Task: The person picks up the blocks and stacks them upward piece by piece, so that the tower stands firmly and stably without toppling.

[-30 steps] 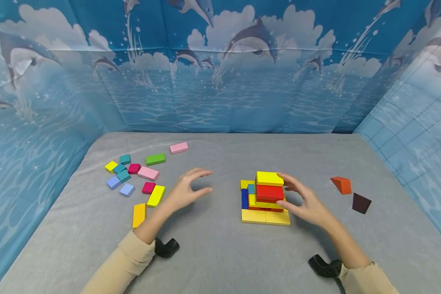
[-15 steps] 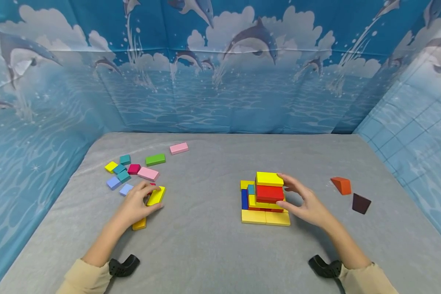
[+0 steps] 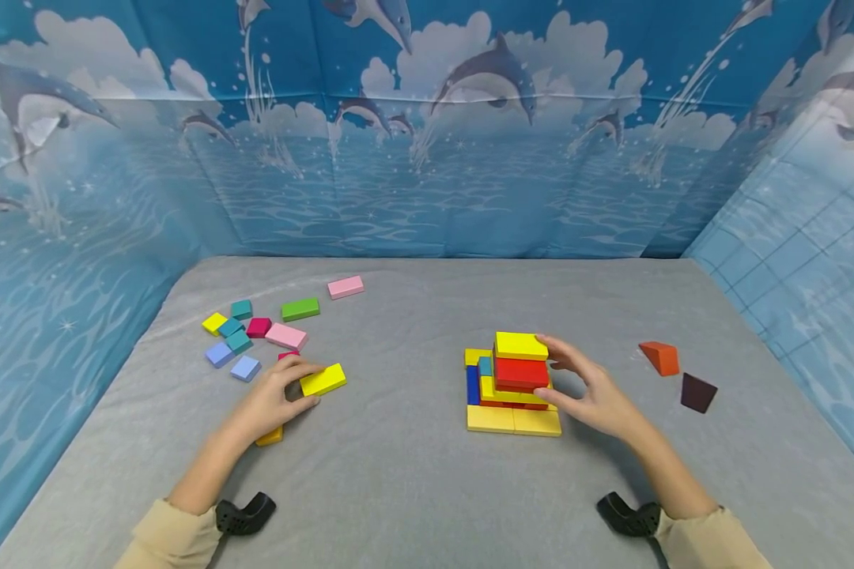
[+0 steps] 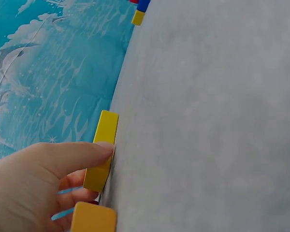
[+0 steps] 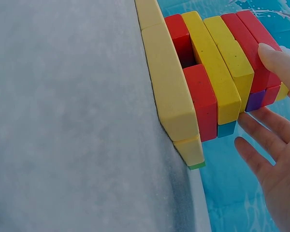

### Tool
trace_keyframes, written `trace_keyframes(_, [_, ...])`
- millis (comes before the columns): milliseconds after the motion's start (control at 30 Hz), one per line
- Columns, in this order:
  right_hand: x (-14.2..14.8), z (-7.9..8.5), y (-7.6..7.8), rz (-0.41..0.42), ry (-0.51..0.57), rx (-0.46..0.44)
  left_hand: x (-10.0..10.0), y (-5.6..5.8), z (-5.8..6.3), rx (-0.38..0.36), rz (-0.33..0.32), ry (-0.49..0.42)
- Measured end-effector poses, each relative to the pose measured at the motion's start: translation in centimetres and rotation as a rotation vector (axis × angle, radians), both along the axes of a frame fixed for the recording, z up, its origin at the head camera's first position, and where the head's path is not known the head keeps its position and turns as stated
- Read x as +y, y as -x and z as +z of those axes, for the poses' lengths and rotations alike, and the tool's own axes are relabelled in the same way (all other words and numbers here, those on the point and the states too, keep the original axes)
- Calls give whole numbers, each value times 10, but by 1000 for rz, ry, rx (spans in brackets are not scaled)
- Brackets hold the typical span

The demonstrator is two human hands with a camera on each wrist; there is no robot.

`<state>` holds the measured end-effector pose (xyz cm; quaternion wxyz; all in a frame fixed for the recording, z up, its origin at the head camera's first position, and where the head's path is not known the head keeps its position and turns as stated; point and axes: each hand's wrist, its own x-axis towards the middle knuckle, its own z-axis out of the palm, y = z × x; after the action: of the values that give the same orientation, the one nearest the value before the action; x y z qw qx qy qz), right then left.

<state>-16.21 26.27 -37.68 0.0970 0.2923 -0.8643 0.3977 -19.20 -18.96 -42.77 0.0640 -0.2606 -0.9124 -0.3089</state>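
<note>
My left hand (image 3: 272, 397) pinches a bright yellow block (image 3: 324, 380) low over the left side of the table. The left wrist view shows the thumb lying across that yellow block (image 4: 106, 126), fingers behind it. An orange-yellow block (image 3: 270, 435) lies partly hidden under the left hand. At right of centre stands a layered block structure (image 3: 490, 420), pale yellow at its base, with red blocks (image 3: 521, 374) and a yellow block (image 3: 521, 345) on top. My right hand (image 3: 589, 389) rests at its right side, fingers fairly straight. In the right wrist view, the thumb touches a red block (image 5: 255, 50).
At far left lie loose blocks, among them a green block (image 3: 300, 309), a pink block (image 3: 345, 287), another pink block (image 3: 287, 336) and several small teal, crimson and lilac ones. An orange wedge (image 3: 660, 359) and a dark brown block (image 3: 699, 393) lie at far right.
My left hand has moved left from mid-table to the loose blocks and taken hold of the yellow block, which has turned and shifted right. The right hand has stayed at the structure.
</note>
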Motion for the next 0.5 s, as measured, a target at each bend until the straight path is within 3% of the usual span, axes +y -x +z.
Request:
trace_keyframes(133, [0, 0, 0, 0, 2, -3, -1, 1, -3, 12, 17, -28])
trace_keyframes(267, [1, 0, 0, 3, 4, -8, 9, 1, 2, 0, 12, -118])
trace_keyframes(500, [0, 0, 1, 1, 0, -1, 59, 6, 23, 7, -82, -315])
